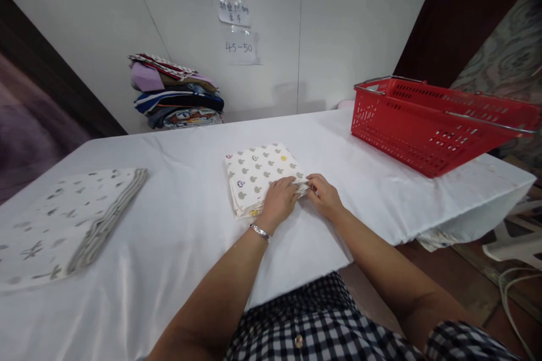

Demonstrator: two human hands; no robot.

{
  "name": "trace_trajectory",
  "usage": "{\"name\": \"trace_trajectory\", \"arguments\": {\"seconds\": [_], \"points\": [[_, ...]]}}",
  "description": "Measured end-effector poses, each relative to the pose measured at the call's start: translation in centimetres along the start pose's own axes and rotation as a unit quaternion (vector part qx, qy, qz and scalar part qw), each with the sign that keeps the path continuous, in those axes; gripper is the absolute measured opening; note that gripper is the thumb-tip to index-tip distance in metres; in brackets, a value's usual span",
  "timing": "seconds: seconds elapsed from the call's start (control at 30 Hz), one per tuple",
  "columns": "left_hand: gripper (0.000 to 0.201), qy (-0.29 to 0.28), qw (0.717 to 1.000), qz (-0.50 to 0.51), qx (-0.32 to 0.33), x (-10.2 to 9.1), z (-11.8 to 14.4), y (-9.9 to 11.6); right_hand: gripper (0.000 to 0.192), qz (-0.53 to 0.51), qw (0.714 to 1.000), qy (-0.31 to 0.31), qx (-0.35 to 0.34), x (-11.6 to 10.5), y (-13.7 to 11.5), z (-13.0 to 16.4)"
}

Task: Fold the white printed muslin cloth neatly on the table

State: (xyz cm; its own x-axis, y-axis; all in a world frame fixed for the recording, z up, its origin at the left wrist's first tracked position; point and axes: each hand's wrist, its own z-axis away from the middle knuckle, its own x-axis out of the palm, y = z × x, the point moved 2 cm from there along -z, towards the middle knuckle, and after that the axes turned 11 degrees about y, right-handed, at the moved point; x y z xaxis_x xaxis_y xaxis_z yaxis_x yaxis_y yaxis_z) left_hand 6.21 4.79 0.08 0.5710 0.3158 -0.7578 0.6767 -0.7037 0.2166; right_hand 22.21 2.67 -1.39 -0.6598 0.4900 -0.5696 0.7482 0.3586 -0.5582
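Note:
A white cloth (260,172) with grey, purple and yellow mushroom-like prints lies folded into a thick square on the table. My left hand (280,198), with a silver bracelet at the wrist, rests on its near edge, the fingers bent over the layers. Close beside it, my right hand (324,196) pinches the near right corner of the cloth between thumb and fingers. The fingertips of both hands nearly meet there. Part of the cloth's near edge is hidden under my left hand.
Left on the white-covered table (182,271) lies another folded cloth (63,220) with grey leaf prints. A red basket (406,130) with metal handles stands at the right. Several folded fabrics (178,93) are stacked by the wall at the back left. Paper signs (242,48) hang above.

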Motion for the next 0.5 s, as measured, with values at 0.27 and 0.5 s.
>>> {"name": "trace_trajectory", "arguments": {"seconds": [0.27,0.5], "points": [[0.021,-0.006,1.0,-0.008,-0.005,0.2,-0.3,0.29,0.012,0.011,1.0,-0.002,0.002,0.11,-0.05,0.05],[0.019,0.026,1.0,0.004,-0.015,0.22,-0.67,0.83,0.011,-0.019,1.0,0.0,-0.006,0.05,-0.25,-0.13]]}}
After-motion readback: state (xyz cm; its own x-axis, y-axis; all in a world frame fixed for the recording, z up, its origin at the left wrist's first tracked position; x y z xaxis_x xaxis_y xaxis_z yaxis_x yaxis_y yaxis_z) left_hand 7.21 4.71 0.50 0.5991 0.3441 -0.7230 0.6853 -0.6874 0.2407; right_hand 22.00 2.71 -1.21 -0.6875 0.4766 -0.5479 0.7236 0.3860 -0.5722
